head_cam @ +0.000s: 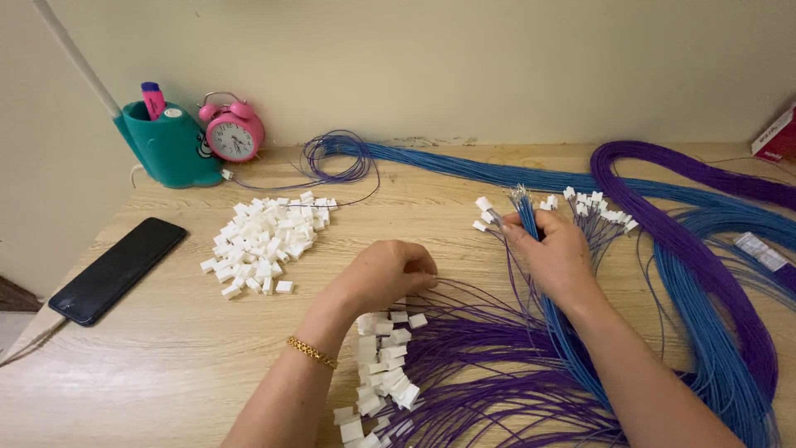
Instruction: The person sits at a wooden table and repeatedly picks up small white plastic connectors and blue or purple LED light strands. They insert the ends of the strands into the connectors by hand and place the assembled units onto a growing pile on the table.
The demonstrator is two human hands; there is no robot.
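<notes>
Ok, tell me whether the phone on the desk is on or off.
Off, as far as it shows: the phone lies flat near the left edge of the desk, its screen plain black.

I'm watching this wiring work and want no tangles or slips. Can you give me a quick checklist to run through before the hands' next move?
1. Right hand grips the blue wire bundle: ok.
2. Wire tips fanned clear above the fingers: ok.
3. Left hand holds a connector: cannot tell, the fingers are curled shut.
4. Loose white connectors piled within reach: ok.
5. Purple wires untangled: not ok, they cross under both wrists.
6. Phone clear of the work: ok.
</notes>
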